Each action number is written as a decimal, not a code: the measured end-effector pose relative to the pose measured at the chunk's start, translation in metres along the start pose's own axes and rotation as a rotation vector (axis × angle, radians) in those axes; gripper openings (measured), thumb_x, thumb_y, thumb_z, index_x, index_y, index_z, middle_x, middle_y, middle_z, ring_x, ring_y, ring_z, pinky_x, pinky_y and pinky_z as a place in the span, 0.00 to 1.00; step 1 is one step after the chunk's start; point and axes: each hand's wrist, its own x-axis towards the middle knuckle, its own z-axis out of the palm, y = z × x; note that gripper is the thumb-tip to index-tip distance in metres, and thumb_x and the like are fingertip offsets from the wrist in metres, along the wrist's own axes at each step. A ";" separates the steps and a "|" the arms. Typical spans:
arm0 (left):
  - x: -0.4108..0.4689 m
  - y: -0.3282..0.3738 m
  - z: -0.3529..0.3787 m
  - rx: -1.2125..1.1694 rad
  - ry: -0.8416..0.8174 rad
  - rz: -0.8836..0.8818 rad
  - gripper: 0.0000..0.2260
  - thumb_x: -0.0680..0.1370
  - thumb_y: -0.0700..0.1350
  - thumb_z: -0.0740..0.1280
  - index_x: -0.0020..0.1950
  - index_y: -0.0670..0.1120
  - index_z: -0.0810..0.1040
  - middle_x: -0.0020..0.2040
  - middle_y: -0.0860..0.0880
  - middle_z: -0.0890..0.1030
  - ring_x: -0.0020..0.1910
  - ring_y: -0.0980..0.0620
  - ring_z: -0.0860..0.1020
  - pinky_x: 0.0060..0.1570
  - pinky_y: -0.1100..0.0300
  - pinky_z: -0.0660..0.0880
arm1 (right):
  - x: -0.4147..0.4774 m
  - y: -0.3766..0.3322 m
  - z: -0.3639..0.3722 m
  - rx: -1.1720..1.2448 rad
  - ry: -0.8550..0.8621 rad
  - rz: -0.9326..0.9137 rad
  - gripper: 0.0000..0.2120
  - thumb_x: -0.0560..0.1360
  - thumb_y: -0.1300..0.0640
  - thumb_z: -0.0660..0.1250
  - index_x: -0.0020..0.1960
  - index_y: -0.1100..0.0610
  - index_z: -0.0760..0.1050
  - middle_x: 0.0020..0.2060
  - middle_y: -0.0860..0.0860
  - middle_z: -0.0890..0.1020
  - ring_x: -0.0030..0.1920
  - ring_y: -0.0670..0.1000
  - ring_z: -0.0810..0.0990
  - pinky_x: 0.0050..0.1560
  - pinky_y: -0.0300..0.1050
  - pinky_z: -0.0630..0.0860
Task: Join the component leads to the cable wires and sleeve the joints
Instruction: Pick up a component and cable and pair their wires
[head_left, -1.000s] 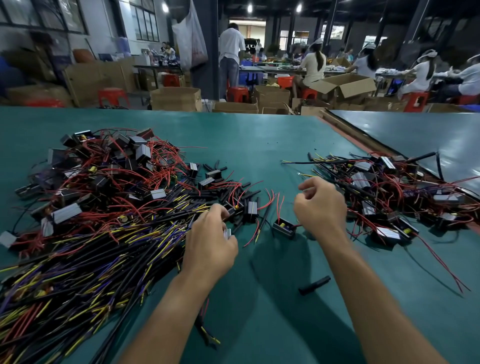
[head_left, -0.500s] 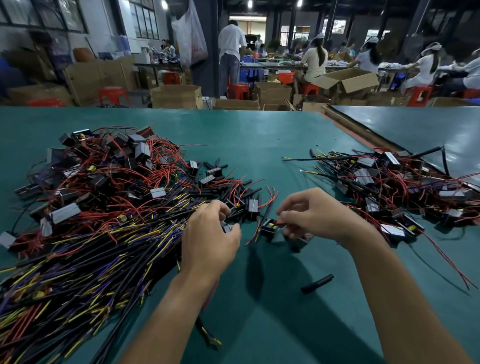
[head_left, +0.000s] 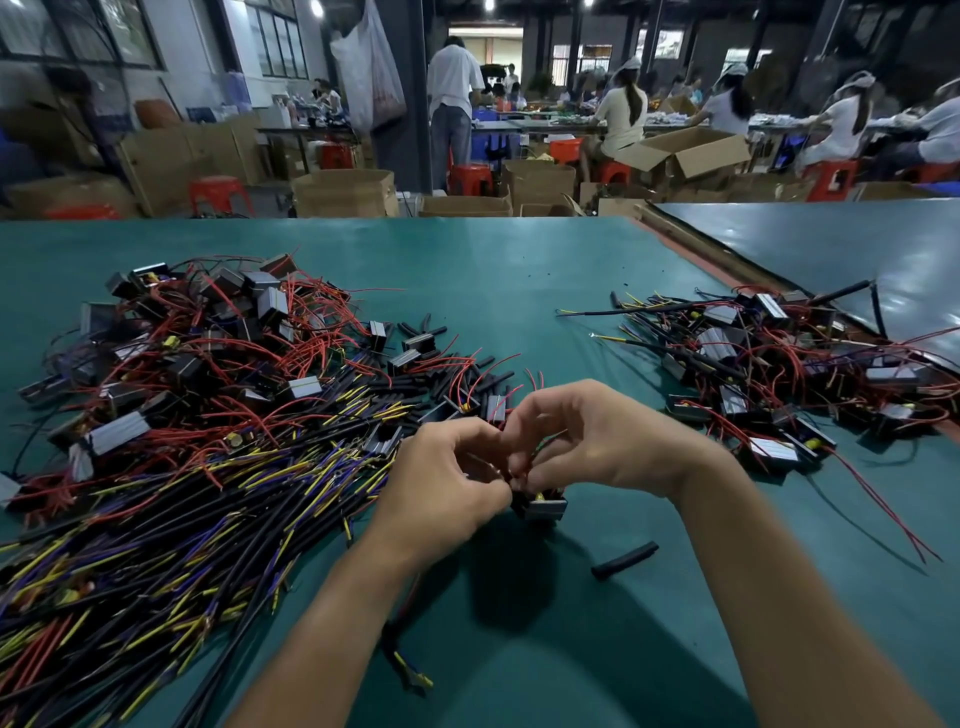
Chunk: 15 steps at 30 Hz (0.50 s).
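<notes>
A small black component (head_left: 543, 507) with red leads hangs just above the green table (head_left: 519, 270) at the centre. My left hand (head_left: 447, 483) and my right hand (head_left: 597, 441) meet over it, fingertips pinched together on its red leads. Whether the left hand also holds a cable wire is hidden by the fingers. A black cable (head_left: 402, 660) with yellow wire ends runs out below my left forearm. One loose black sleeve (head_left: 623, 560) lies on the table under my right wrist.
A big heap of black cables with yellow and purple wire ends (head_left: 156, 519) fills the left, with red-leaded components (head_left: 208, 353) behind it. A second pile of joined components and cables (head_left: 779, 374) lies at the right. Short black sleeves (head_left: 467, 374) are scattered at the centre.
My right hand came in from the right pile, picked up the component from the table and brought it to my left hand. Both hands now pinch together over its leads.
</notes>
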 end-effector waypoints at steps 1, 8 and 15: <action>0.000 0.000 0.001 0.009 -0.002 0.009 0.09 0.62 0.39 0.70 0.40 0.47 0.83 0.36 0.50 0.84 0.37 0.49 0.83 0.41 0.52 0.80 | 0.000 0.000 0.001 -0.024 0.006 -0.011 0.14 0.68 0.78 0.71 0.50 0.66 0.76 0.39 0.56 0.83 0.38 0.48 0.82 0.44 0.40 0.79; 0.002 -0.003 0.001 -0.056 0.023 0.046 0.05 0.70 0.38 0.76 0.38 0.45 0.82 0.33 0.47 0.82 0.31 0.55 0.77 0.33 0.58 0.73 | 0.004 -0.003 0.001 -0.091 0.115 -0.051 0.07 0.70 0.72 0.72 0.45 0.63 0.79 0.35 0.54 0.80 0.37 0.50 0.76 0.42 0.46 0.74; 0.003 -0.003 0.002 -0.190 0.037 0.015 0.05 0.67 0.37 0.77 0.40 0.44 0.84 0.36 0.46 0.85 0.35 0.53 0.80 0.39 0.52 0.78 | 0.007 -0.003 0.008 -0.132 0.155 -0.017 0.04 0.74 0.69 0.69 0.41 0.63 0.79 0.29 0.55 0.78 0.30 0.51 0.76 0.35 0.43 0.75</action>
